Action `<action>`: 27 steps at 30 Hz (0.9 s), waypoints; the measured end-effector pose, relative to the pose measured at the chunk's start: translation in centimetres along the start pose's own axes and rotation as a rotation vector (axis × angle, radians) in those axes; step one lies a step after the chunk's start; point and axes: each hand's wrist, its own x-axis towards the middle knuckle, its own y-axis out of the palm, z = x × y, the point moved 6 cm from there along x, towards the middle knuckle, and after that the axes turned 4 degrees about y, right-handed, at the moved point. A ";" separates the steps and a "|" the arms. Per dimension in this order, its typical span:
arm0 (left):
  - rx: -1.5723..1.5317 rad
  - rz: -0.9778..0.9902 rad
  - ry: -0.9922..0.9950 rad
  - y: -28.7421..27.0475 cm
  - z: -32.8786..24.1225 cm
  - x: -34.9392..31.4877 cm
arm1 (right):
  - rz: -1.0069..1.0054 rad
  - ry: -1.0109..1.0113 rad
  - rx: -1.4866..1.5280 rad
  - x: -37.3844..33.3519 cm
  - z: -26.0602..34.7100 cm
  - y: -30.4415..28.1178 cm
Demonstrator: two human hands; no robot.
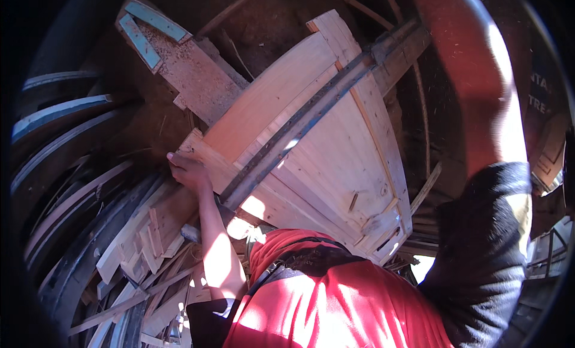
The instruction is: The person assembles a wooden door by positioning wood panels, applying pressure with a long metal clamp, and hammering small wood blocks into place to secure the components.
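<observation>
In front of me lies a pale framed wooden panel [326, 162], with boards and rails fitted together. Across it runs a long dark metal bar clamp [299, 123], slanting from near my left wrist to the far right. My left hand [190, 173] is at the panel's left end, its fingers bent over the corner of the wooden frame; part of the fingers is hidden from view. My right arm [479, 78] is raised along the right side, blurred by motion, and its hand lies beyond the upper edge.
A sawdust-covered board [197, 78] with turquoise strips [141, 42] extends beyond the panel at far left. Wood offcuts [150, 243] and long strips [60, 117] pile up on the left. A small dark piece [354, 200] rests on the panel.
</observation>
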 end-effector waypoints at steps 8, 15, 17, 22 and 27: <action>0.021 -0.054 0.015 -0.7 1.3 0.5 | 0.541 -0.262 -0.039 -5.9 5.1 9.6; 0.193 0.017 0.087 0.3 1.7 1.0 | 0.339 -0.291 0.099 -4.2 11.2 -2.4; 0.068 -0.038 0.041 0.6 2.2 1.0 | 0.353 -0.333 0.128 -4.5 14.3 -2.0; -0.010 0.014 0.091 -0.2 0.3 0.0 | 0.754 -0.546 -0.012 -11.1 20.8 8.7; 0.010 0.035 0.135 0.1 1.4 0.2 | 0.829 -0.601 -0.085 -11.4 21.1 9.4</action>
